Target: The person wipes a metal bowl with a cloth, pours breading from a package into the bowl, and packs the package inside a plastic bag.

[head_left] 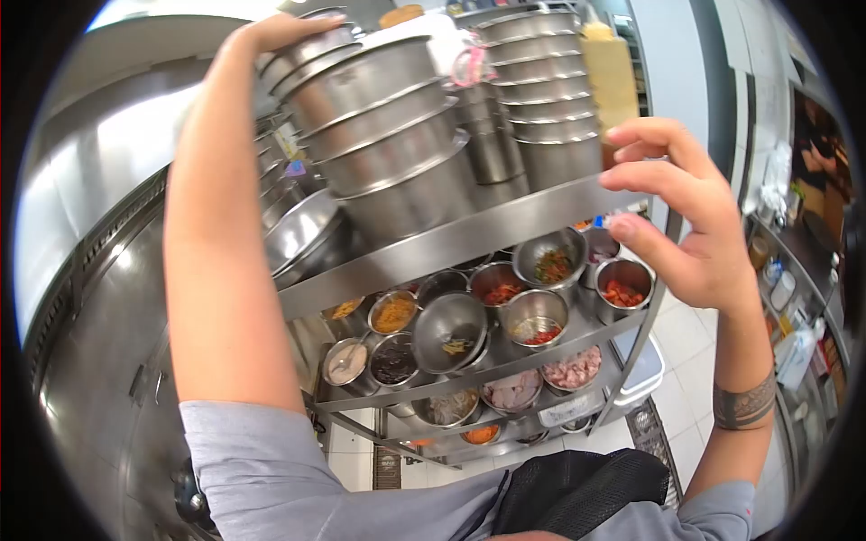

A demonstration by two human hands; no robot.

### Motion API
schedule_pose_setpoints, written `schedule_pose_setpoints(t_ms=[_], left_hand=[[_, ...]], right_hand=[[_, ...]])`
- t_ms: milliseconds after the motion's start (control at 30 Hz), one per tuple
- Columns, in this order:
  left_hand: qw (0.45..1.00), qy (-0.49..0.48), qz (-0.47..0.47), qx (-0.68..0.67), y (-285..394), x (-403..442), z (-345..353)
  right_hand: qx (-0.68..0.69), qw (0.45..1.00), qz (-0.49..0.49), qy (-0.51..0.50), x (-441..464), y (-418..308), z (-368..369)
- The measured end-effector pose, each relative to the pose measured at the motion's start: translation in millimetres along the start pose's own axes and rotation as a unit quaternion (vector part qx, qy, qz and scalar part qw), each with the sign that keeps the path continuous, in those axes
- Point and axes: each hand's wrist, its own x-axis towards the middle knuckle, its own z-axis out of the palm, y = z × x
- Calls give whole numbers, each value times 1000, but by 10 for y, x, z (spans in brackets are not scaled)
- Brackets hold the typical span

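My left hand (287,32) reaches up to the top left of the rack, its visible fingers stretched out over a steel pot (311,61). The thumb is hidden, and I see no clear grip on the pot. Just right of it leans a stack of large steel pots (379,144). A second stack of steel pots (546,90) stands farther right. My right hand (681,212) hangs open near the right end of the steel top shelf (469,230), fingers curved apart and holding nothing. Steel mixing bowls (302,236) lie tilted below my left forearm.
On the shelf below are a bowl with a few pale pieces (442,334), a pot of red pieces (622,293) and several other filled pots. Raw meat (573,368) sits lower. A yellowish bottle (613,81) stands at the top right. Another person (812,153) is at far right.
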Motion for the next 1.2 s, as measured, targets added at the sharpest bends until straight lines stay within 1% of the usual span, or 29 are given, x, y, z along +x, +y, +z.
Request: schedule_pose_setpoints(t_ms=[33,100,167,233,267,300,333,367,400,433,467,500,567,600,633,700,733,767,800,833,900,967,1033,1100,1133,1200], left_hand=[[998,-58,-15,-24,94,-135,-81],[997,-75,-10,22,182,-195,-155],[990,-105,-53,83,163,-58,-213],[992,-6,-32,120,12,51,-152],[1000,-4,-11,28,-53,58,-106],[999,-22,-17,26,29,16,-67],[999,-15,-15,37,-70,91,-58],[1000,-22,-19,7,-41,35,-57],[999,15,-4,-48,-24,-48,21],[997,20,-33,-69,-197,30,35],[993,31,-48,-101,-145,-44,57],[990,53,-52,-121,-259,-12,104],[983,96,-66,-144,199,-360,211],[986,84,-97,-110,-38,-239,203],[985,84,-101,-112,-143,-224,228],[979,92,-150,-105,-346,-240,272],[977,87,-166,-104,-477,-223,287],[975,81,-181,-103,-602,-206,302],[974,102,-170,-112,-610,-236,337],[974,108,-164,-114,-651,-234,358],[974,119,-150,-117,-717,-234,401],[964,133,-162,-163,-523,-344,473],[951,158,-189,-186,-270,-481,574],[949,165,-193,-188,-257,-516,602],[949,169,-191,-188,-296,-518,599],[950,173,-184,-185,-361,-526,598]], right_hand=[[-8,1000,10,1,-131,64,-156],[-36,998,44,-21,-389,158,-537],[-12,995,99,7,-681,309,-839],[3,988,150,29,-1035,533,-1166],[-34,987,153,28,-1205,654,-1334],[-25,980,194,44,-1369,728,-1467],[4,967,246,69,-1555,832,-1584],[31,951,291,96,-1750,971,-1696],[22,949,302,91,-1945,1135,-1800],[54,933,337,113,-2155,1336,-1903],[88,915,369,136,-2377,1544,-1987],[92,895,415,135,-2621,1774,-2061],[113,822,529,178,-3059,2182,-2038],[116,808,548,181,-3333,2436,-1990],[113,789,578,175,-3570,2619,-1913],[91,742,646,157,-4124,2950,-1643],[83,721,675,136,-4372,3041,-1473],[77,696,708,89,-4601,3088,-1308],[71,669,739,42,-4861,3121,-1129],[50,664,746,-37,-5249,3193,-935],[52,629,760,-153,-5752,3100,-606],[50,664,698,-262,-6546,3028,-238],[34,635,699,-326,-6999,2749,3],[29,661,614,-431,-7902,2470,262],[40,537,643,-544,-7724,2248,208],[-8,671,481,-564,-8178,1725,180]])
